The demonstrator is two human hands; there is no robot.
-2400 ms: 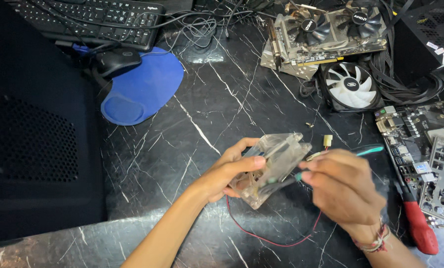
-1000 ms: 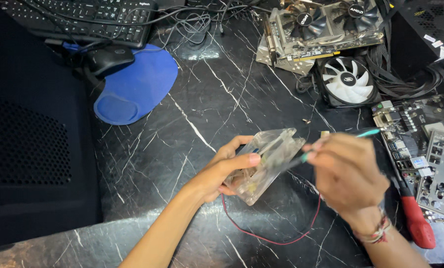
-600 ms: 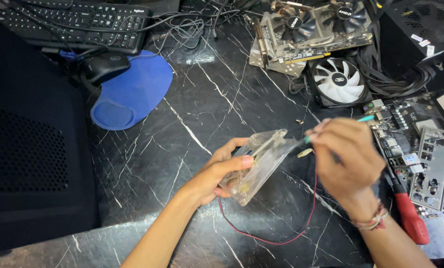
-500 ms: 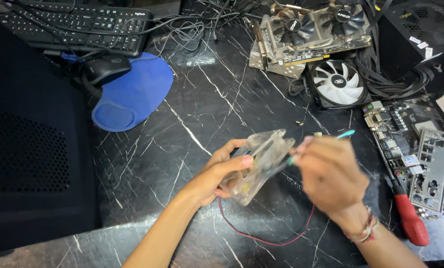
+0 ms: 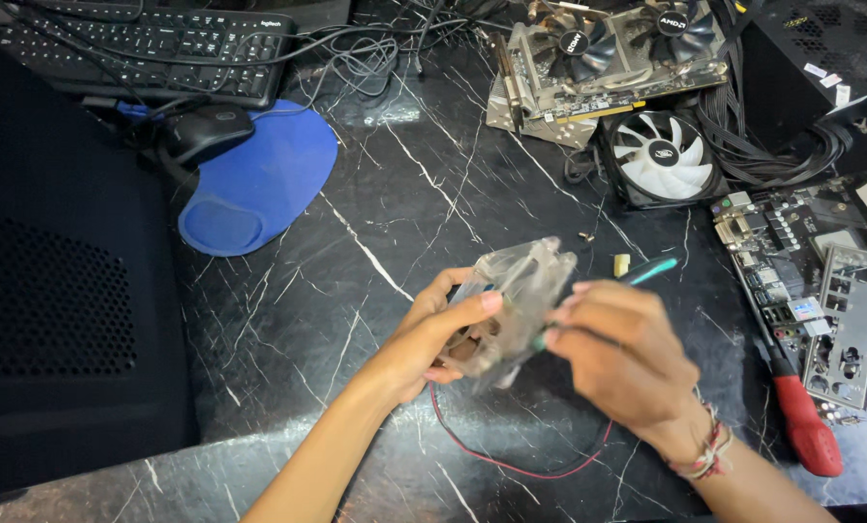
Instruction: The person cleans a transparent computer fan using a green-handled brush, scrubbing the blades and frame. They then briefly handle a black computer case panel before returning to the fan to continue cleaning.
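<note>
Since a moment ago the right hand (image 5: 622, 363) has drawn back toward the body and sits lower against the clear fan (image 5: 513, 308), and the teal tool (image 5: 646, 271) it holds now slants up and away to the right.

The black marble table (image 5: 404, 194), polished and veined with white, has its widest bare stretch above and left of the hands; its near edge runs just under the forearms. A black mesh-sided case (image 5: 56, 320) closes off the left side. The keyboard (image 5: 152, 44) lies along the far edge, with the soft blue mouse pad (image 5: 259, 184) and the black mouse (image 5: 206, 131) below it. The graphics card (image 5: 608, 53) with two fans sits at the far right, a round white-bladed fan (image 5: 666, 155) in front of it, and a circuit board (image 5: 791, 261) and a punched metal plate (image 5: 845, 324) crowd the right edge.

The clear fan, square and made of see-through plastic, is lifted off the table at the centre. The left hand (image 5: 433, 334) is closed around its left side, thumb across the front. The right hand's fingers are curled tight around the teal tool, touching the fan's right side. A thin red wire (image 5: 511, 467) loops below the fan. A red-handled screwdriver (image 5: 801, 426) lies by the right wrist. A small screw (image 5: 585, 236) and a pale plug (image 5: 622, 263) rest just beyond the fan.
</note>
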